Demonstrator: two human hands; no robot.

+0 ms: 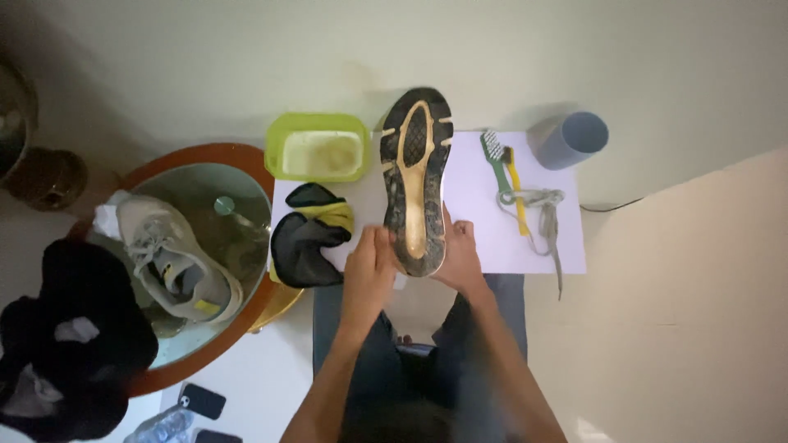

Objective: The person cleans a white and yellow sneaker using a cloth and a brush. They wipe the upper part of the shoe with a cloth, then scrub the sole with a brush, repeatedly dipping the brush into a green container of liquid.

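We've got a running shoe [416, 176] flipped sole-up over a white sheet [484, 238] spread on the floor, toe pointing away from us. The outsole is black with a tan strip down the middle and looks pretty grubby. Our right hand [460, 256] is wrapped around the heel end from the right side, fingers curled onto the edge of the sole. Our left hand [368, 267] sits against the heel's left side with the fingers bent in close; we can't quite tell if it's properly gripping or just pressed there.

Just left of the shoe, two dark insoles [305, 238] with yellow undersides lie overlapping on the sheet. Behind them there's a lime green tub [318, 152] with murky liquid in it, right beside the shoe's toe. On the right part of the sheet we see a green-handled brush [496, 162] next to a yellow-handled one [516, 189], with a grey shoelace [546, 215] tangled across them and trailing toward us. A grey cup [570, 139] lies tipped on its side at the sheet's far right corner.

Off to our left, the matching grey sneaker [174, 261] rests in a round basin [246, 176] with a brown rim. A black bundle of cloth [70, 336] covers the basin's near-left edge.
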